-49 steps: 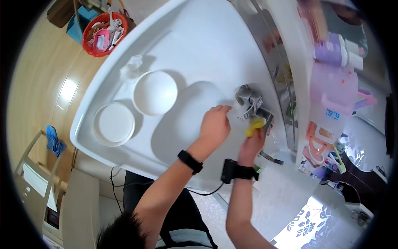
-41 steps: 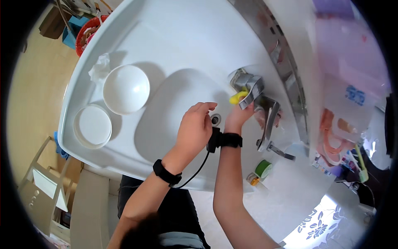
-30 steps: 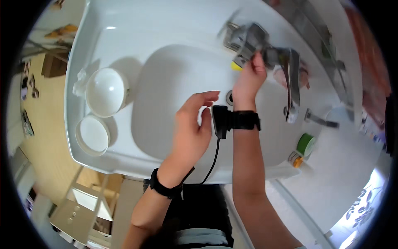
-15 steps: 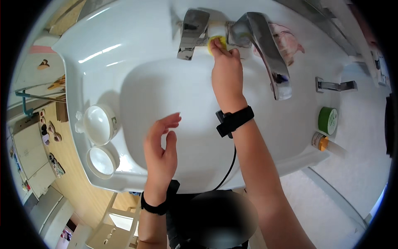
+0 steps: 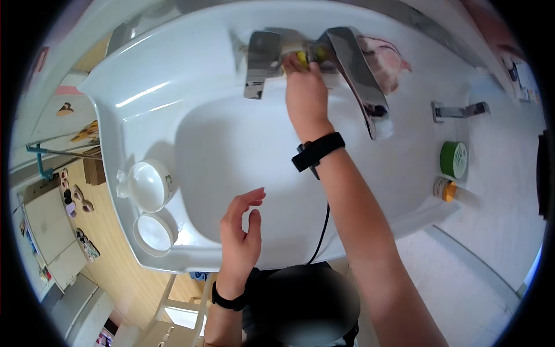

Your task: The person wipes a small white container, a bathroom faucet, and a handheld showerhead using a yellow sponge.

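Observation:
My right hand (image 5: 307, 95) reaches across the white sink (image 5: 214, 144) to the base of the chrome tap. Its fingertips press a small yellow sponge (image 5: 302, 58) between the flat left tap piece (image 5: 263, 63) and the long right spout (image 5: 357, 75); the fingers partly cover the sponge. Over the near part of the basin hovers my left hand (image 5: 240, 234), empty, with thumb and loosely curved fingers apart. Each wrist wears a black strap, and a black cable (image 5: 324, 237) hangs from the right one.
Two white bowl-like containers (image 5: 149, 186) stand on the sink's left ledge. Behind the spout lies a crumpled pink cloth (image 5: 384, 62). Along the right side are a chrome fixture (image 5: 461, 111), a green round tub (image 5: 454, 159) and a small orange-and-white bottle (image 5: 445, 189).
The view has shifted slightly. My right hand has pushed the sponge deeper between the tap parts, nearer the spout. My left hand stays open over the basin, a little nearer me.

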Demonstrator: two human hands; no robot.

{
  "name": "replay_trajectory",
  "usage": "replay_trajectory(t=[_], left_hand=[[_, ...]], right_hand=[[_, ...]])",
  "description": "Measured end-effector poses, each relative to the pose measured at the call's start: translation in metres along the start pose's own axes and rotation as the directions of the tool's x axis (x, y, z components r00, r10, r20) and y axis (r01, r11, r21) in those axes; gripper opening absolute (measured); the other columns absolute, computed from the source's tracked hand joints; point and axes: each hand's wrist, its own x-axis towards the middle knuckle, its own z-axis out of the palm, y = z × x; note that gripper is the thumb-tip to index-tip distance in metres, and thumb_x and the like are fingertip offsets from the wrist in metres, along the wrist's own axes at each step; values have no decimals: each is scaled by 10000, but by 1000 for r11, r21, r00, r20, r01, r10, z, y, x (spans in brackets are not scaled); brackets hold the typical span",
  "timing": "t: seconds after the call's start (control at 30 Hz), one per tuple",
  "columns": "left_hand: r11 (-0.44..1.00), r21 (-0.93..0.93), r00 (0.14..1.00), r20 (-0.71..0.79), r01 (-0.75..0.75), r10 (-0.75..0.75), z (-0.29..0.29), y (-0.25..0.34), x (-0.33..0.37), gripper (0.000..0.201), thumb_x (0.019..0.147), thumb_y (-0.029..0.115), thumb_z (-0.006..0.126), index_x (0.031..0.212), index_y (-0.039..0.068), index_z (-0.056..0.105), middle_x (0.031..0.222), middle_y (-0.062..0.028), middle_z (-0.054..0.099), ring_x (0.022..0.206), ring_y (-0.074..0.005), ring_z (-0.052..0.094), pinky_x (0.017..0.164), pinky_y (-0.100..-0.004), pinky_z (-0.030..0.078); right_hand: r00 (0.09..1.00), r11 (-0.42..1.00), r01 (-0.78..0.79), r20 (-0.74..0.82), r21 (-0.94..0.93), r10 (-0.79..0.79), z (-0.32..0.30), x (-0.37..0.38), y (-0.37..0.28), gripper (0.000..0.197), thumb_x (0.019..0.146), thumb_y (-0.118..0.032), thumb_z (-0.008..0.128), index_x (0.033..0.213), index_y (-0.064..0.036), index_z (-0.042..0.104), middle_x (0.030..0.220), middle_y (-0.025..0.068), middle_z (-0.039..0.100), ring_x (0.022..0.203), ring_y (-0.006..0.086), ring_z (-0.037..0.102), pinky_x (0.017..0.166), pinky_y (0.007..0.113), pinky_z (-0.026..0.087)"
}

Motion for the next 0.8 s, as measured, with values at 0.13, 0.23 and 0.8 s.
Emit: replay_trajectory(t=[0.13,0.23,0.8], left_hand=[[998,29,998,23,-52,51,11,2,3,313,790,-69,453,1055,8,602,949,-129,631,857,-242,616,758,-322,469],[988,84,989,85,-126,119,26,22,11,283,786,-56,492,1027,22,618,934,-134,628,819,-246,619,713,-328,488],[989,-44,865,-491,-139,99,251,73,193,232,787,164,648,952,5,615,675,-35,449,572,-158,379,547,-310,376]], right_hand=[[998,992,-22,68,127,13,-14,-38,10,353,781,2,501,1116,-53,595,1150,68,609,938,286,554,791,323,512],[984,954,-101,172,283,53,-52,-85,34,259,794,-18,482,1031,-10,585,1057,84,619,891,294,560,759,340,512],[816,718,-575,334,393,471,-202,-155,162,352,802,69,513,1113,-60,615,825,192,612,711,327,587,667,366,478]])
